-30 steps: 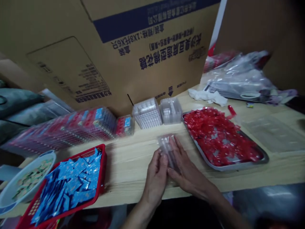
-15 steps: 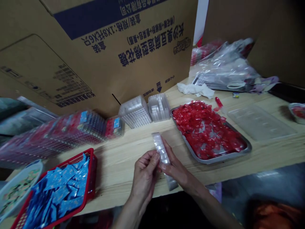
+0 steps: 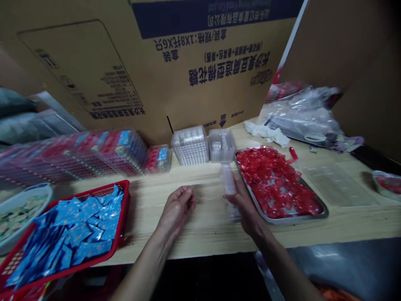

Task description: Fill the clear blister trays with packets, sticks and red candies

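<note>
The left hand [image 3: 177, 205] is held loosely curled and empty over the wooden desk [image 3: 206, 236]. A narrow clear plastic insert [image 3: 228, 179] is gripped upright by the fingers of the right hand [image 3: 246, 205], just beside a metal tray [image 3: 297, 220] heaped with red-wrapped sweets [image 3: 269, 179] at three o'clock. Clear plastic trays [image 3: 190, 146] are placed at twelve o'clock, and a red basket [image 3: 124, 213] of blue sachets [image 3: 84, 230] is set at nine o'clock.
</note>
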The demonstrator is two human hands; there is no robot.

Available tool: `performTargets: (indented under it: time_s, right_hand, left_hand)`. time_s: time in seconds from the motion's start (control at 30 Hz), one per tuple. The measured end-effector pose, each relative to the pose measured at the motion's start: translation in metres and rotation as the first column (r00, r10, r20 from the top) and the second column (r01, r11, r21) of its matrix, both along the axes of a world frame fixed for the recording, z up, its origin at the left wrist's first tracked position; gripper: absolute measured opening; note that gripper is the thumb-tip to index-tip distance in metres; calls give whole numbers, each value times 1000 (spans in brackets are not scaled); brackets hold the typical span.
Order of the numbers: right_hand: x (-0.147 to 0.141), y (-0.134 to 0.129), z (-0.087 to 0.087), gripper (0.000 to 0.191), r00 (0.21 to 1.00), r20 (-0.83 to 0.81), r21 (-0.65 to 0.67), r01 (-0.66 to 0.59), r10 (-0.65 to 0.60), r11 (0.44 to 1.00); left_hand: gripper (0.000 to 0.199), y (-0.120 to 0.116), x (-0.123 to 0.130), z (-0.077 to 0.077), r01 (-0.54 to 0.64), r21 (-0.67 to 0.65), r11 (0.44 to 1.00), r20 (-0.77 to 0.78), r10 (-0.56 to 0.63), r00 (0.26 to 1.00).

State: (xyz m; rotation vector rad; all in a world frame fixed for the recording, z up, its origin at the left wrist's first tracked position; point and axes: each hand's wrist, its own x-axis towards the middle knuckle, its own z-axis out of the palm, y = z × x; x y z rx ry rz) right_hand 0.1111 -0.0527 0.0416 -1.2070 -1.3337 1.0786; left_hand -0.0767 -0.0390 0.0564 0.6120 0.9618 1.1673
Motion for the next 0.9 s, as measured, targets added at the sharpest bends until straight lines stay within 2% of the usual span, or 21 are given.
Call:
performTargets:
  time_s: [0.07, 0.13, 0.27, 0.4, 0.5, 0.63, 0.7, 0.77, 0.9]
  right_hand:
    - [-8, 0, 1, 83, 992, 120, 31, -46, 42, 998]
    - [-20, -1, -1, 85, 982, 163, 36, -104, 97, 994]
    - [-37, -3, -6, 86, 983, 46, -43, -176, 178, 983]
    - [-41, -4, -9, 83, 975, -40, -64, -221, 219, 973]
    - [-41, -7, -16, 82, 982, 16, -71, -185, 186, 980]
    - [-45, -7, -32, 86, 989, 113, -17, -91, 93, 996]
    - [-46, -7, -38, 89, 998, 64, -39, -25, 27, 999]
    - [-46, -7, -38, 94, 1000, 5, -122, 26, -26, 992]
    - [-42, -5, -32, 95, 994, -99, -236, 15, -39, 972]
  left_hand:
    - [42, -5, 6, 4, 32, 42, 999, 27, -34, 999]
    - [40, -11, 15, 7, 33, 39, 999, 123, -38, 992]
    - [40, -13, 22, 4, -12, -88, 996, 319, 40, 947]
    - [44, -15, 17, -3, -31, -145, 989, 398, 87, 913]
    - [46, -22, 19, -6, -61, -122, 991, 353, 101, 930]
    - [48, -24, 26, -10, -157, -23, 987, 206, 159, 966]
    - [48, -23, 29, -10, -166, -25, 986, 148, 168, 975]
    - [48, -21, 31, -8, -141, -45, 989, 119, 145, 982]
    - [46, -16, 38, -4, -99, -80, 992, 96, 106, 990]
